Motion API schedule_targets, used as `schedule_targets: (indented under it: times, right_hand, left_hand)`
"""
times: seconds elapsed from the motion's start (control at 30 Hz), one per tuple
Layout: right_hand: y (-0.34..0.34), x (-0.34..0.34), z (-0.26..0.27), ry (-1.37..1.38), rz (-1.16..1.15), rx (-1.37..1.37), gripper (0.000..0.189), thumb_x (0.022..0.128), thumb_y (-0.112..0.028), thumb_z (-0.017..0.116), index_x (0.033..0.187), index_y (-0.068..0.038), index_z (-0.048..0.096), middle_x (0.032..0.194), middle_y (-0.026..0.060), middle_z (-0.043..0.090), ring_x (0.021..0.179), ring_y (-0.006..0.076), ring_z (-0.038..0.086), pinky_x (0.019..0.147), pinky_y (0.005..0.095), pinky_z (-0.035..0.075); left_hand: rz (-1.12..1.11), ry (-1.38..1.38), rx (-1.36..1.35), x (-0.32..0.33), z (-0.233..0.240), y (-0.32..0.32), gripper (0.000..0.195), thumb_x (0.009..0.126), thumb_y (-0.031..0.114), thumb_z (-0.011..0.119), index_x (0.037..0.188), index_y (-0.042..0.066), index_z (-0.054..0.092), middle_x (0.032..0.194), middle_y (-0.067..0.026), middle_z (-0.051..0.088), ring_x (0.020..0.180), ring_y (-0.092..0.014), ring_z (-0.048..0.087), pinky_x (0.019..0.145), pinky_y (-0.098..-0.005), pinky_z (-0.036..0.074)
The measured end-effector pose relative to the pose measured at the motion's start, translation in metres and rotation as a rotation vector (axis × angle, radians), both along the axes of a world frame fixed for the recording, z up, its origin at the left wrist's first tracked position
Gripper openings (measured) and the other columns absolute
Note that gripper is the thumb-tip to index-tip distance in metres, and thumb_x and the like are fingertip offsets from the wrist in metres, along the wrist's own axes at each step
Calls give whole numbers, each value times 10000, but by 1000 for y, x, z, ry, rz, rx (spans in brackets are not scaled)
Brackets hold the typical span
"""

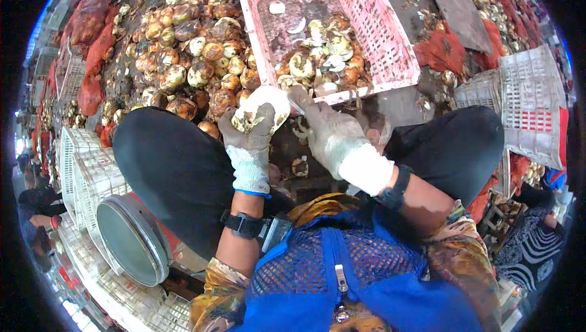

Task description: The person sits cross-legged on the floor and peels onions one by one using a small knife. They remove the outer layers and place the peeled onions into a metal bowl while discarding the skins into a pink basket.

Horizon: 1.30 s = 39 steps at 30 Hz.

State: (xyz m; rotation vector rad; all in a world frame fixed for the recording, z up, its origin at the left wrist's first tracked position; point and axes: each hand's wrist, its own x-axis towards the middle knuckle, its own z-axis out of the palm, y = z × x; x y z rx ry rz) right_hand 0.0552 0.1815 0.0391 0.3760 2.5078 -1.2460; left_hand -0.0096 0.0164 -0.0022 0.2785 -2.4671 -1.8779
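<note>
My left hand (249, 135), in a dirty knitted work glove, grips a large onion (268, 107) whose upper part is bare and white, with brown, torn skin on the side near the palm. Right of it, my right hand (327, 130), gloved too, is closed on a small knife (295, 105); only part of its metal shows, close to the onion. Both hands are at the near edge of a pink plastic crate (366, 91), which holds onion peelings (304, 64) and scraps. A heap of unpeeled onions (197, 53) lies left of the crate.
Red mesh sacks (94, 89) lie at the left, another red mesh sack (442, 50) at the right. White plastic crates (531, 89) stand at the right, more white crates (98, 162) at the left beside a round lidded container (130, 240). Other people are partly visible at both lower sides.
</note>
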Motion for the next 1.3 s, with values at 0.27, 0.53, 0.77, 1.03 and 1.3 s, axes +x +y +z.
schedule_targets:
  times: [0.27, 0.53, 0.77, 1.03, 1.3]
  right_hand:
    - [20, -4, 16, 409, 118, 182, 586, 864, -83, 493, 1444, -96, 415, 785, 219, 620, 716, 379, 637, 674, 472, 520]
    - [-1, -19, 31, -47, 305, 344, 712, 856, -132, 562, 1505, -96, 272, 1022, 247, 613, 872, 406, 626, 769, 486, 517]
    - [-5, -21, -14, 86, 126, 133, 717, 854, -68, 576, 1508, -130, 289, 1053, 212, 637, 876, 389, 641, 796, 463, 520]
    - [14, -38, -24, -353, -130, -689, 578, 930, -123, 502, 1486, -182, 354, 831, 83, 618, 647, 167, 587, 614, 294, 526]
    - [-9, -15, -26, 15, -206, -406, 653, 886, -101, 471, 1511, -138, 288, 933, 106, 658, 540, 170, 546, 496, 307, 483]
  left_hand:
    - [-60, 150, -310, 2, -3, -6, 702, 684, 284, 883, 1166, -45, 492, 1035, -170, 607, 922, -245, 617, 800, -366, 522]
    - [-93, 40, -132, 8, 12, -1, 611, 754, 243, 832, 1204, -27, 519, 1142, -148, 595, 1041, -227, 579, 910, -361, 485]
    - [-80, 59, -55, 0, -7, -4, 716, 691, 260, 882, 1178, -57, 462, 1071, -168, 592, 938, -231, 618, 816, -347, 526]
    - [-43, 26, -97, -4, -6, -6, 603, 788, 221, 807, 1233, -47, 500, 1107, -156, 607, 967, -215, 610, 828, -331, 524]
    - [28, -322, 561, -3, 12, -6, 667, 792, 318, 800, 1258, -13, 456, 1068, -110, 616, 875, -189, 641, 647, -305, 566]
